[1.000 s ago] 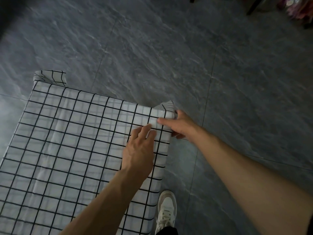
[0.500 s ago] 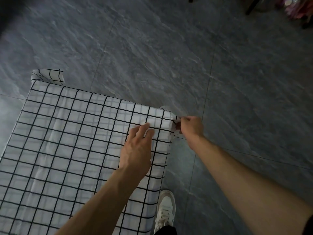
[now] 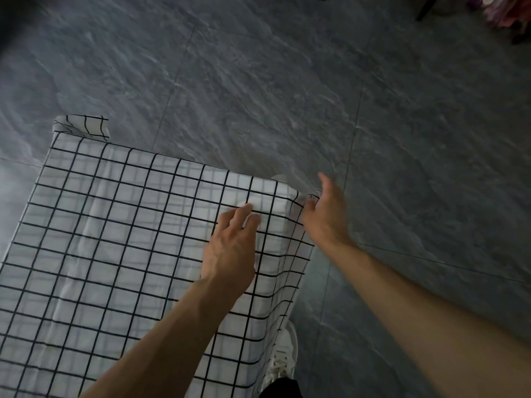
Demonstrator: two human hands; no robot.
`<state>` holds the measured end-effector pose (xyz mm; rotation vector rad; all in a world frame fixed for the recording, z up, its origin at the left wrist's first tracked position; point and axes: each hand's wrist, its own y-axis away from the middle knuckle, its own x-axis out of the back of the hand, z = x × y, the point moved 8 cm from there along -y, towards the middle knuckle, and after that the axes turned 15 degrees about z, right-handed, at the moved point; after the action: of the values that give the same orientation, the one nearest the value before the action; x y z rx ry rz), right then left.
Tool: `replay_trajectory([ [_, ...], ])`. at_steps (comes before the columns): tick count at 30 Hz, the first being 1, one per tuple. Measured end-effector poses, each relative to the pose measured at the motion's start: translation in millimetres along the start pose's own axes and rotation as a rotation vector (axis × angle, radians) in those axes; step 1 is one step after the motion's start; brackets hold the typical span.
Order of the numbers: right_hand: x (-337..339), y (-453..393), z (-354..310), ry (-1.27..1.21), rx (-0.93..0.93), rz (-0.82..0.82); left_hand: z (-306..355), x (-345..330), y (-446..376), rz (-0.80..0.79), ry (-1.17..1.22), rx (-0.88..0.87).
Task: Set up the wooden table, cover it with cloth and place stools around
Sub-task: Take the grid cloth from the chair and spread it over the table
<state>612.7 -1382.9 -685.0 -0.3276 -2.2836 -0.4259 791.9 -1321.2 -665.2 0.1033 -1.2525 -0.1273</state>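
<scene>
A white cloth with a black grid point(image 3: 115, 239) covers the whole table, so no wood shows. Its edge hangs down over the right side. One cloth corner point(image 3: 83, 127) sticks up at the far left. My left hand point(image 3: 230, 248) lies on the cloth near the far right corner, fingers fairly straight and pressing down. My right hand point(image 3: 324, 216) is just off that corner, fingers spread and blurred, touching or almost touching the hanging cloth. No stools are in view.
Grey stone-look floor tiles point(image 3: 287, 96) surround the table. My white shoe point(image 3: 283, 360) stands beside the table's right side. Dark furniture legs point(image 3: 425, 7) and something pink point(image 3: 508, 12) sit at the top right edge.
My right hand had been pinching the cloth at the far right corner; now its fingers are spread and it has let go. My left hand stays pressed on the cloth.
</scene>
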Motion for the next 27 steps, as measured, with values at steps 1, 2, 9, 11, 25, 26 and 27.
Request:
replay_trajectory([
  [1,2.8,9.5,-17.3,0.01,0.166,0.022,-0.1,0.4,0.0,0.007,0.002,-0.002],
  [2,2.4,22.0,-34.4,0.024,0.338,0.03,0.4,1.1,0.2,0.014,0.005,-0.007],
  [9,-58.6,82.9,-38.0,0.276,0.841,-0.35,2.9,6.8,4.5,0.055,0.068,-0.064],
  [11,-58.4,72.5,-25.2,0.412,0.877,-0.325,1.0,7.9,3.3,0.072,0.075,-0.069],
  [25,-48.0,136.1,-23.6,0.367,0.648,-0.186,-5.5,7.2,5.7,0.032,0.057,-0.075],
  [26,-44.8,144.2,-23.0,0.35,0.658,-0.208,-4.9,7.4,6.6,0.024,0.054,-0.075],
  [27,-40.7,150.2,-22.8,0.316,0.655,-0.228,-4.0,8.4,8.3,0.018,0.054,-0.077],
])
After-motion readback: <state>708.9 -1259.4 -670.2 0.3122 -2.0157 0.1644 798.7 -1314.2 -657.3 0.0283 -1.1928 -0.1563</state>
